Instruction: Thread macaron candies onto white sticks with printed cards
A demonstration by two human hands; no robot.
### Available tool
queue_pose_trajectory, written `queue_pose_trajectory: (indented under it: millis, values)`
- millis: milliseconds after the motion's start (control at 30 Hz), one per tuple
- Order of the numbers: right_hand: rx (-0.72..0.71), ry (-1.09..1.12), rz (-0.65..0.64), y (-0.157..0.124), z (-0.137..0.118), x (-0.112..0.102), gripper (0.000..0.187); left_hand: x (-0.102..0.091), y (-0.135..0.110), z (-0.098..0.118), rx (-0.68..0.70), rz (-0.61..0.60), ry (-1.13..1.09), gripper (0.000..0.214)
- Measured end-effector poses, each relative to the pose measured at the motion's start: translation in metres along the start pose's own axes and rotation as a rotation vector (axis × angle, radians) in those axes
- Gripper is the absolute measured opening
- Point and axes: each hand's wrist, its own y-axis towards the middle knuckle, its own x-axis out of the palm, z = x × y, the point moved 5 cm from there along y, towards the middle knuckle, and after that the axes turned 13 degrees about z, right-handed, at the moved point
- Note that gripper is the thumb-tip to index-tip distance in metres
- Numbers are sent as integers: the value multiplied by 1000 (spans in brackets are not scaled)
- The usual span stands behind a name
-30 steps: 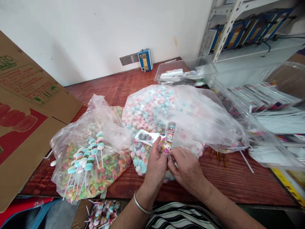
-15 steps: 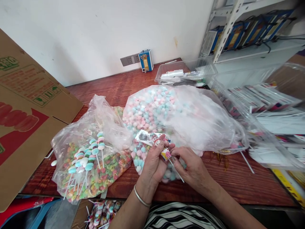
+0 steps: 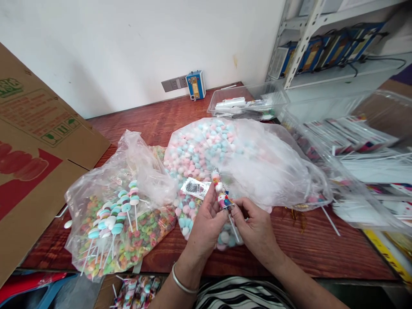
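Observation:
Between my two hands is a candy skewer in a printed clear wrapper, its white stick pointing down toward me. My left hand grips the wrapper's left side, thumb near its lower end. With thumb and fingers closed, my right hand pinches the wrapper's bottom where the stick comes out. Beneath them lies a big clear bag of pastel marshmallow balls. A flat printed wrapper rests on that bag just left of my fingers. Several unwrapped candy skewers lie on a bag of ring-shaped gummies to the left.
A cardboard box stands at the left. Clear plastic bins with wrappers and white sticks are at the back and right. Below the table edge is a box of wrapped skewers. A blue device stands by the wall.
The wrapped candy skewer has turned more upright, and its candies now show above my left fingers. My right hand has shifted slightly and pinches the wrapper's lower end. The view has shifted a little.

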Motion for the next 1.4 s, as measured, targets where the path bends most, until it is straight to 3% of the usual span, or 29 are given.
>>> queue_pose_trajectory:
  millis: [200,333,500,633,800,867,933,1000,1100,1167,1267,1333,1400]
  values:
    - [-132,-111,-32,-2,-4,7,17,-14,12,-6,130,90,139,63]
    - [-318,-188,-76,-4,-8,10,22,-22,18,-13,187,146,161,57]
    - [-548,-204,-113,-10,-12,12,22,-20,18,-14,236,174,169,63]
    - [-482,-90,-134,-7,-8,9,16,-16,16,-12,168,127,72,53]
    - [-251,184,-136,1,-3,-1,14,-4,14,-10,-180,-116,-270,57]
    - [-166,261,-193,-2,-1,0,15,-1,16,-16,-328,-109,-336,45]
    - [-97,293,-259,-8,1,4,17,-1,21,-25,-415,-23,-362,32]
    - [-65,243,-254,-15,5,6,16,-5,27,-29,-375,115,-417,19]
    - [-147,22,-54,-19,9,2,3,-10,31,-25,-208,248,-443,17]
    - [-337,-119,64,-22,3,-2,12,-10,30,-20,-149,254,-380,21]
    - [-602,-230,75,-24,-8,0,17,-9,24,-16,-136,208,-261,27]
    - [-585,-215,46,-20,-10,1,13,-7,20,-15,-149,148,-226,27]
    - [-459,-137,30,-15,-8,1,9,-7,18,-15,-176,107,-259,26]
